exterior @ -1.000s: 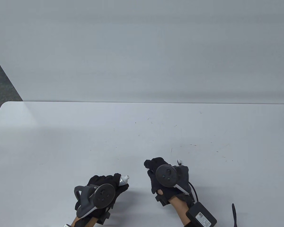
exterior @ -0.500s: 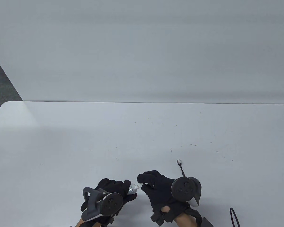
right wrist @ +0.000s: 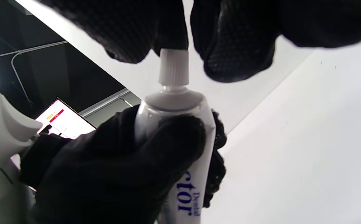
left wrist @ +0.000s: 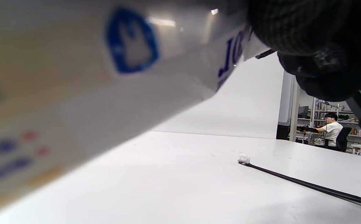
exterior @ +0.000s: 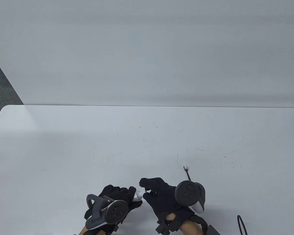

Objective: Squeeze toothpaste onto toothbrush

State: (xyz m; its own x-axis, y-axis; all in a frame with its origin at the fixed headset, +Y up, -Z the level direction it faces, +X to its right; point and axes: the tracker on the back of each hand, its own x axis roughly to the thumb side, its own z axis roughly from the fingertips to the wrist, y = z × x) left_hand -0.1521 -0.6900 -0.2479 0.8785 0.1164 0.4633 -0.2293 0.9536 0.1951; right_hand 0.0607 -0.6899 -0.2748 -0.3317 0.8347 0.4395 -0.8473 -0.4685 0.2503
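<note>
Gripping the white plastic toothpaste tube (exterior: pixel 138 195) near its shoulder, the black-gloved left hand (exterior: pixel 117 199) — nozzle end aimed rightward toward the other hand, long axis running left-right across the table's near edge. Pinched at the ribbed white cap (right wrist: pixel 173 67) by fingertips (right wrist: pixel 230 46) of the black-gloved right hand (exterior: pixel 161 198). Readable in blue on the tube: "ctor", "Dental". Left lying flat behind the right hand, the slim black toothbrush (left wrist: pixel 305 183) — white bristles up, head pointing away.

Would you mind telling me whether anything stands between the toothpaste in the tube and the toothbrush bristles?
Yes: the white cap is on the toothpaste tube, which the left hand grips. The right hand pinches that cap. The toothbrush lies apart on the table.
</note>
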